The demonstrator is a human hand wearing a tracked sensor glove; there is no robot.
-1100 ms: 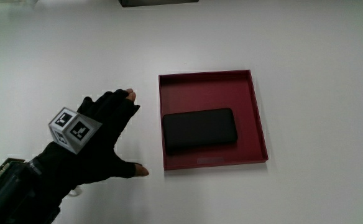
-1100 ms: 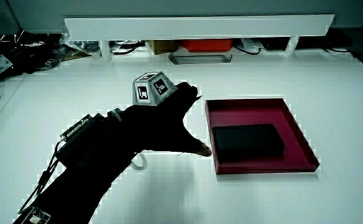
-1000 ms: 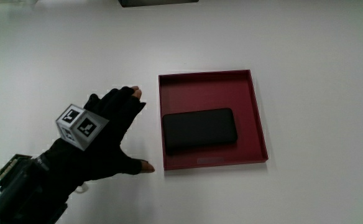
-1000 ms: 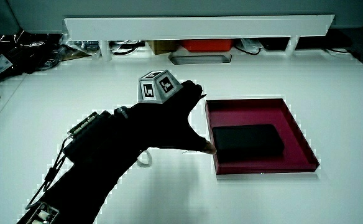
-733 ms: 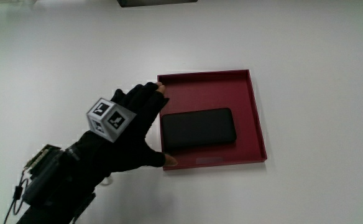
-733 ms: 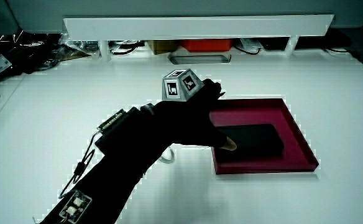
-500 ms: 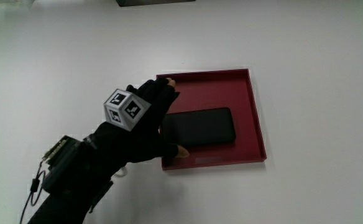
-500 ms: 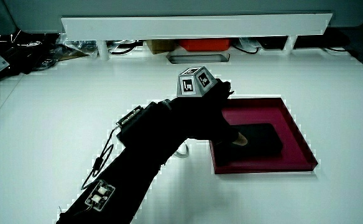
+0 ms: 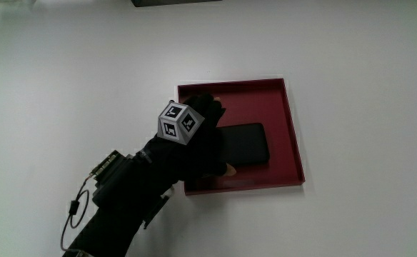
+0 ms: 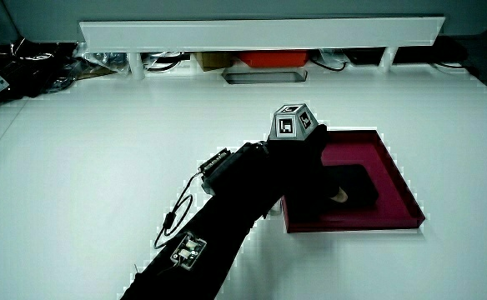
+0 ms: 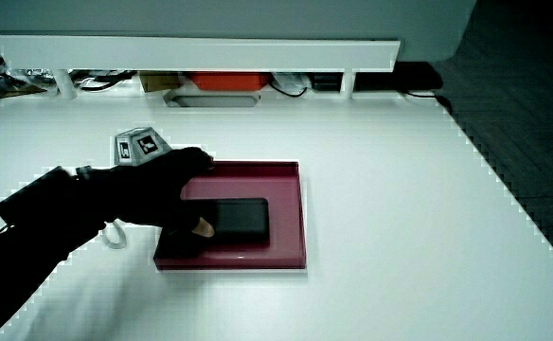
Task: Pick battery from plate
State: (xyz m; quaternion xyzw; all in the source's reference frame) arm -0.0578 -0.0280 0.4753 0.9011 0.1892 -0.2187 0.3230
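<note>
A flat black battery (image 9: 248, 146) lies in a square dark red plate (image 9: 295, 135) with a low rim. The black-gloved hand (image 9: 208, 143) with the patterned cube (image 9: 176, 123) on its back is over the end of the battery nearest the forearm and hides that end. Its fingers reach across the battery toward the plate's rim farther from the person. The bare thumb tip (image 9: 229, 169) sits at the battery's nearer edge. The battery (image 10: 358, 185) lies flat in the plate (image 10: 396, 173) in both side views, with the hand (image 11: 177, 189) low over the battery (image 11: 245, 218).
A low white partition (image 10: 260, 33) runs along the table's edge farthest from the person, with a red box (image 10: 264, 60) and a grey tray (image 10: 264, 77) under it. Dark cables (image 10: 27, 58) lie at one table corner. A small white loop (image 11: 115, 234) lies by the wrist.
The hand has moved from the table beside the plate to over the plate and the battery's end, and has come lower. The battery and plate have not moved.
</note>
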